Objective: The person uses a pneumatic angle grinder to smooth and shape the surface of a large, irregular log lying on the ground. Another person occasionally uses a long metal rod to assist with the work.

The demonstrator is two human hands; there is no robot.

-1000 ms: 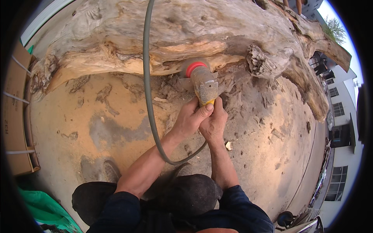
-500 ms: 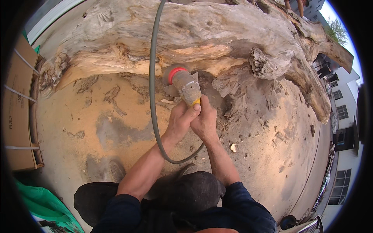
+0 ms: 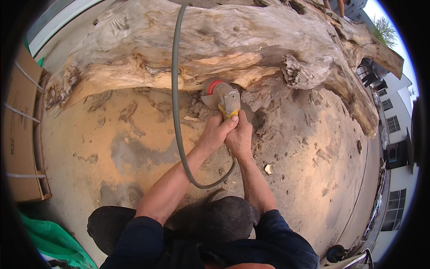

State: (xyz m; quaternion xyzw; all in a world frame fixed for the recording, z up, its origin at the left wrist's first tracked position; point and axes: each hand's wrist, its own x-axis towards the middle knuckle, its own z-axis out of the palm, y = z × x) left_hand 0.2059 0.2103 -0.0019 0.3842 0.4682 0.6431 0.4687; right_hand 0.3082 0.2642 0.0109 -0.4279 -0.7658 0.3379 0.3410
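Both my hands are wrapped round the body of a dusty angle grinder [image 3: 227, 97] with a yellow rear part and a red disc. My left hand [image 3: 218, 130] closes on it from the left, with its thumb lying along the yellow part. From the right my right hand [image 3: 240, 136] grips it, pressed against the left one. The grinder's disc is at the lower edge of a large weathered log [image 3: 215, 36]; whether it touches the wood I cannot tell. A thick grey-green hose [image 3: 175, 89] loops down past my left forearm and back up toward my hands.
Bark pieces [image 3: 264, 96] and tan wood dust lie on the concrete floor [image 3: 322, 179] below the log. Strapped cardboard boxes [image 3: 22, 130] on a pallet stand at the left, above a green sheet [image 3: 53, 240]. Another person's hand [image 3: 341, 8] shows at the far right.
The grinder has shifted a little to the right along the log's lower edge and tilted, my hands moving with it. Both hands keep their hold.
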